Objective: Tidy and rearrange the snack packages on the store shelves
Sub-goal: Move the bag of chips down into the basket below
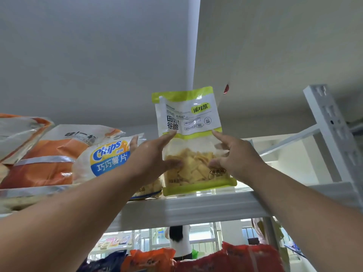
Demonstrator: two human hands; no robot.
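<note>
Reaching up, both hands [153, 154] [233, 156] steadying upright green-edged snack bag [188, 118]

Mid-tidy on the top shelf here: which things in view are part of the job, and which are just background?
Part of the job:
- green-edged snack pouch, upright, both hands on it
- left hand
- right hand
- Chips bag
- orange bags
- top shelf

Just background:
- shelf upright
- person beyond the shelf
</note>
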